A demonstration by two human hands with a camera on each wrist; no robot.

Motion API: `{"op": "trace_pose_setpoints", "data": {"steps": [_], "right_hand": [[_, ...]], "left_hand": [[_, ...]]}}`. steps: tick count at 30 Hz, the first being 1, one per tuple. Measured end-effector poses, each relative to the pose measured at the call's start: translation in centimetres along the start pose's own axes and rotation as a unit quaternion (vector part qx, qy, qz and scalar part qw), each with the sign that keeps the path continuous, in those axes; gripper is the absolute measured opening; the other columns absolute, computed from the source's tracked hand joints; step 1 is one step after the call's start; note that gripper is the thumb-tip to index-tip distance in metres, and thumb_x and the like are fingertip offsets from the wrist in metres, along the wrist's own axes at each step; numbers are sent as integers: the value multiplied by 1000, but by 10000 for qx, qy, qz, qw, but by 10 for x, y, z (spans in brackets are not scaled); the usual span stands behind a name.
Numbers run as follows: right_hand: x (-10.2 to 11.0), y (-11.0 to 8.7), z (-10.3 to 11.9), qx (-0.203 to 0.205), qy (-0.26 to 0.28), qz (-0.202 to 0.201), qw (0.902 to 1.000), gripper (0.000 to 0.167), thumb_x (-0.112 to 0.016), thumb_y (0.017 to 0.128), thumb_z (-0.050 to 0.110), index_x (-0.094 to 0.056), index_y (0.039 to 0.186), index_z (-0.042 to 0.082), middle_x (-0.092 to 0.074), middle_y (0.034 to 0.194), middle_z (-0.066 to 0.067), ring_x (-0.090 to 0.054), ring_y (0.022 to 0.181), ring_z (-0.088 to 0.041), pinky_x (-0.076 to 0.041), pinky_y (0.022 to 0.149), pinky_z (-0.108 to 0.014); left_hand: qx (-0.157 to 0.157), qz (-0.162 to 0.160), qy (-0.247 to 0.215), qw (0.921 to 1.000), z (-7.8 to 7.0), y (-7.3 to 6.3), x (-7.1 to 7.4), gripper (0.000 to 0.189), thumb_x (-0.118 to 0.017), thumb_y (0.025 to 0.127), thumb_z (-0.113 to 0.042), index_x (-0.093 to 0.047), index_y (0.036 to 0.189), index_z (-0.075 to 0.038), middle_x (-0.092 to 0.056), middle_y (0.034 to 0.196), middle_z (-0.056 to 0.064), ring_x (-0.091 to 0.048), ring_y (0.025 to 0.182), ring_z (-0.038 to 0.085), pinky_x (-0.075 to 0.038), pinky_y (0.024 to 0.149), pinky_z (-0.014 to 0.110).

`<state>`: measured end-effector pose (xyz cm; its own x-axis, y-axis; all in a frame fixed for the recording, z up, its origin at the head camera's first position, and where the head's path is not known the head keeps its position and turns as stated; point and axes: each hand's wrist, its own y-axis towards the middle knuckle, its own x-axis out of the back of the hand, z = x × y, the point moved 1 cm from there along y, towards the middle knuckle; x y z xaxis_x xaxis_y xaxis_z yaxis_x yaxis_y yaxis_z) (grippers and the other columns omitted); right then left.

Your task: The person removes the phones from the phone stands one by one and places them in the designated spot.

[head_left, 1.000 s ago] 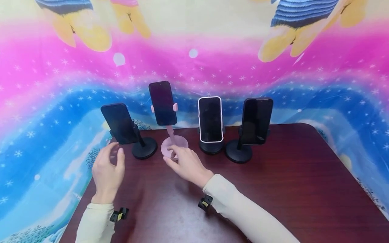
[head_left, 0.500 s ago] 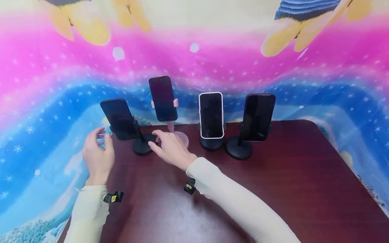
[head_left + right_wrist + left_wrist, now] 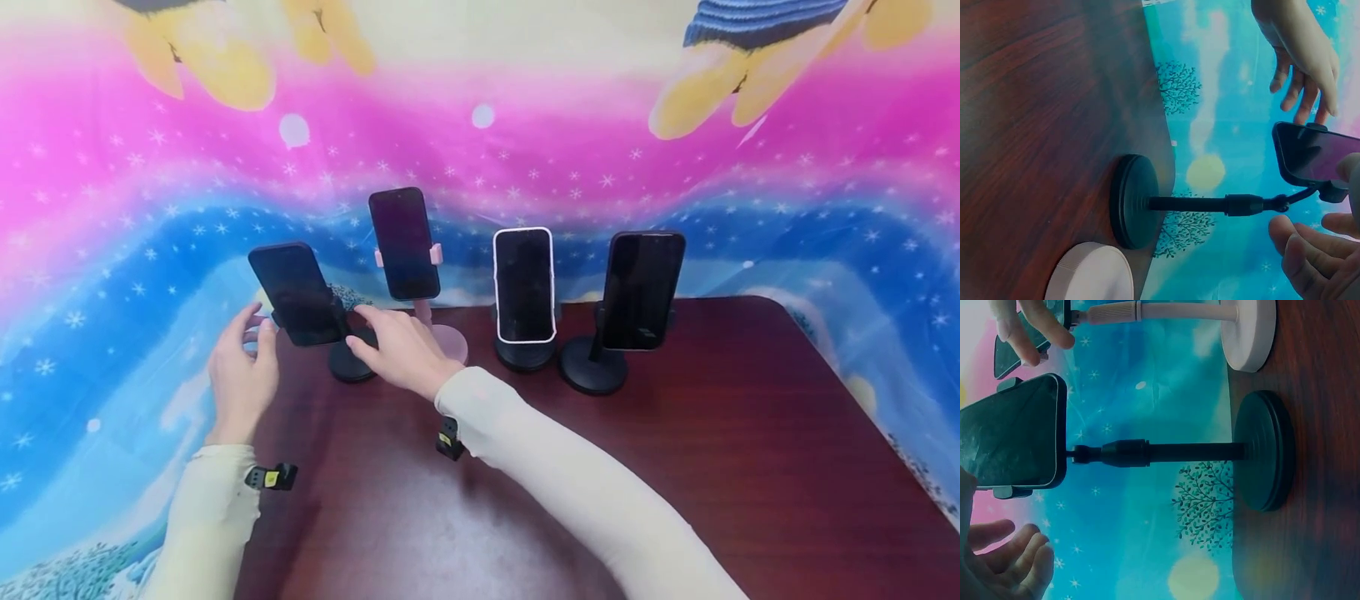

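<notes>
A dark smartphone point(image 3: 295, 292) leans in the clamp of a black phone stand point(image 3: 351, 362) at the far left of the row. My left hand point(image 3: 243, 367) is just left of this phone, fingers loosely curved and holding nothing. On the phone's other side, my right hand point(image 3: 405, 350) reaches over the front of the pink stand point(image 3: 450, 343), partly hiding its base. Its fingertips are near the clamp's right side, with a gap in the right wrist view between the fingers point(image 3: 1310, 250) and the black pole point(image 3: 1194, 204). The left wrist view shows hands on both sides of the phone point(image 3: 1016, 437).
The pink stand holds another dark phone point(image 3: 405, 242), raised higher. Rightward are a white-edged phone point(image 3: 523, 283) and a black phone point(image 3: 643, 290), each on a black round-based stand. All stand toward the back of the brown table point(image 3: 720, 433), before a colourful printed cloth point(image 3: 555, 167).
My right hand has moved left from the pink stand's base toward the leftmost phone. My left hand has shifted slightly left and farther forward. The head view has tilted a little.
</notes>
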<state>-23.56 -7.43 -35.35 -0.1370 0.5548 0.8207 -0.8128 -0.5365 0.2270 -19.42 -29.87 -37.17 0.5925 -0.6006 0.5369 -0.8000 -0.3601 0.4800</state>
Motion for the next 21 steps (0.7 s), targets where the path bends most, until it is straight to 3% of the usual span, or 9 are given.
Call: {"op": "trace_pose_setpoints", "data": {"steps": [2,5,10,13,15,17,19,21], "right_hand": [[0,4,2,21,-56,14,10000,55,-53,104,44,-45,152,18,-59,147,0,-68,118,-12,-56,98,-31],[0,8,3,-4,-83,28,10000,56,-52,104,45,-43,154,20,-55,151,1,-68,118,-12,-56,98,-31],[-2,13,5,26,-69,98,9999,58,-52,104,44,-37,157,23,-50,156,3,-69,113,-12,-58,92,-28],[-3,17,8,32,-11,166,9999,60,-54,104,43,-35,158,24,-51,154,4,-68,115,-10,-57,94,-28],[-3,18,10,-1,91,207,9997,61,-55,104,43,-35,158,24,-54,151,4,-67,116,-10,-56,96,-27],[-2,19,12,-43,229,220,9995,61,-56,103,41,-35,157,22,-59,145,2,-66,118,-10,-55,99,-28],[-2,19,12,-114,472,203,9986,59,-57,104,39,-37,156,20,-63,141,1,-66,119,-11,-55,99,-29],[-2,19,12,-178,741,157,9970,57,-57,104,37,-38,155,18,-63,140,-1,-65,121,-13,-55,99,-29]], "left_hand": [[74,246,-83,9996,-1,3,1,47,-42,108,-38,-51,149,-17,-64,133,15,-63,118,31,-53,96,30],[161,659,-137,9976,-2,7,3,51,-38,108,-43,-44,153,-20,-59,142,18,-58,127,36,-49,104,56],[-11,1103,-268,9935,0,12,2,54,-34,109,-45,-39,156,-18,-49,152,21,-48,139,42,-38,112,64],[-249,1201,-331,9919,0,14,0,53,-31,110,-42,-46,152,-11,-52,147,26,-48,137,45,-35,112,65],[-381,1204,-289,9916,0,15,0,52,-29,111,-39,-54,143,-7,-59,137,27,-59,122,33,-44,105,56],[-484,1228,-270,9909,0,16,0,51,-27,112,-36,-58,136,-4,-63,127,27,-64,105,12,-50,95,41],[-571,1257,-293,9900,0,16,0,51,-27,112,-34,-60,136,-3,-65,126,26,-58,89,-8,-48,85,25],[-650,1315,-329,9886,0,16,0,51,-27,112,-33,-59,137,-3,-66,125,27,-51,82,-18,-44,79,15]]}}
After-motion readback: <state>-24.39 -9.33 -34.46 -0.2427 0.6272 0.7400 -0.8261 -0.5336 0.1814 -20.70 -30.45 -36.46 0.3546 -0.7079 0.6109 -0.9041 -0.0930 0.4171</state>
